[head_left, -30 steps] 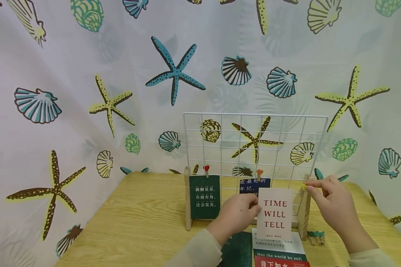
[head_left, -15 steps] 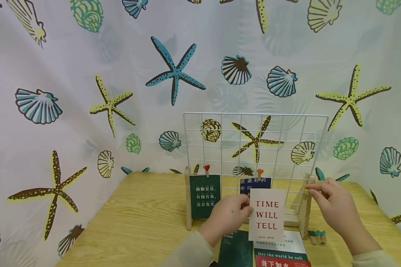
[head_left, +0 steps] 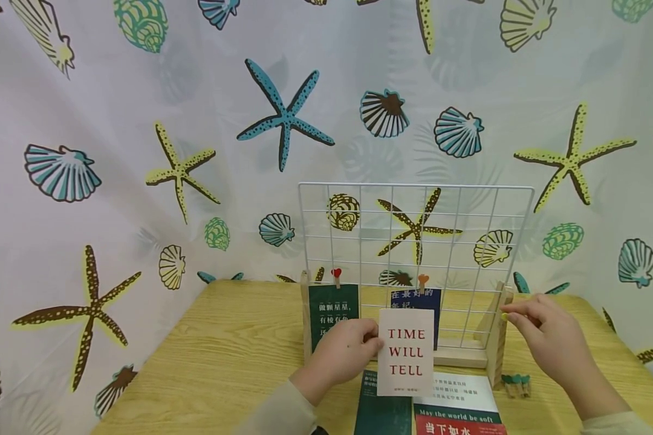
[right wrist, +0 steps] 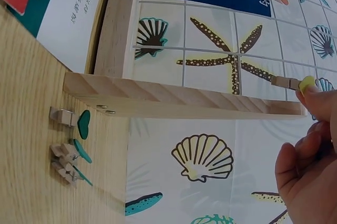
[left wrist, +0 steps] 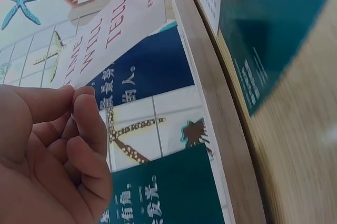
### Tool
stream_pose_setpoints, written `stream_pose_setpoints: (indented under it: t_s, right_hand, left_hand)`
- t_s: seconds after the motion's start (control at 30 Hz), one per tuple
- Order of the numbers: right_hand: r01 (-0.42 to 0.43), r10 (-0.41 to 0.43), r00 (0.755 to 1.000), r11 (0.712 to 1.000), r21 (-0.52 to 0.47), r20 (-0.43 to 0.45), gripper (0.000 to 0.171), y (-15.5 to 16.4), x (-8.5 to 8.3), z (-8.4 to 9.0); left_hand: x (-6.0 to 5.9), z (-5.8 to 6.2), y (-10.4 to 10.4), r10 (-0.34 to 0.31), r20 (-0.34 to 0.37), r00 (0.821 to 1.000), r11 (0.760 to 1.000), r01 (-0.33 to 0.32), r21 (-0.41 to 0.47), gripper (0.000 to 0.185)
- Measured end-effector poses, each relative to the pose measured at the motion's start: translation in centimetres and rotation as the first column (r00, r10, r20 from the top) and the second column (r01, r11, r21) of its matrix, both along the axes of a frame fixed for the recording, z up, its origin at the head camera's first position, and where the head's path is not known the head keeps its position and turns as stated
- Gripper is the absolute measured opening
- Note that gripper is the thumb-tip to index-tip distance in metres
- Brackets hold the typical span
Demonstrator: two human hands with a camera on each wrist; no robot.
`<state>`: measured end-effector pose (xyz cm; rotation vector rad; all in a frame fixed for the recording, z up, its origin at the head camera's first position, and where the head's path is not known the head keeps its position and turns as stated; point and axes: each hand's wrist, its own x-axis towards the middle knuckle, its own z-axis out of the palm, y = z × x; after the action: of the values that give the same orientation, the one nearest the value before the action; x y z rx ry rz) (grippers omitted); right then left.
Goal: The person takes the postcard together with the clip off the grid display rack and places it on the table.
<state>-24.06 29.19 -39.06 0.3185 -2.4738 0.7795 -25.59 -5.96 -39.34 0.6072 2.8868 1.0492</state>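
Pinching the white "TIME WILL TELL" card point(head_left: 405, 351) by its left edge, the left hand point(head_left: 344, 350) held it upright before the white wire grid point(head_left: 413, 241), while the right hand's point(head_left: 544, 341) grip pinched a small yellow-tipped wooden clothespin point(right wrist: 293, 83) beside the grid's wooden post point(head_left: 499, 338), seemingly ready for clipping.

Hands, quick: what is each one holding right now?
Left hand: pinches the white "TIME WILL TELL" paper card by its edge.
Right hand: pinches a small wooden clip with a yellow tip.
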Motion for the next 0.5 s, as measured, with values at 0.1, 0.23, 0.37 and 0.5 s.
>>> stream_pose_setpoints:
  t_s: [0.1,0.23,0.37,0.5]
  right_hand:
    - [0.005,-0.005,1.000,1.000,0.000,0.013,0.017,0.1,0.1,-0.1]
    - [0.005,-0.005,1.000,1.000,-0.001,0.025,0.018,0.3,0.1,-0.4]
    - [0.012,-0.012,0.999,1.000,-0.005,0.038,0.018,0.6,0.2,-0.7]
    - [0.027,-0.026,0.996,1.000,-0.011,0.080,0.022,1.0,0.3,-1.0]
  left_hand:
    - [0.0,-0.1,-0.7,0.008,-0.005,1.000,1.000,-0.008,-0.011,0.017]
    - [-0.2,-0.3,-1.6,0.012,-0.001,1.000,1.000,-0.012,-0.008,0.018]
    - [-0.3,-0.4,-2.5,0.009,0.017,1.000,1.000,-0.010,0.005,0.015]
    - [-0.4,-0.4,-3.4,0.014,0.013,1.000,1.000,-0.014,-0.008,0.014]
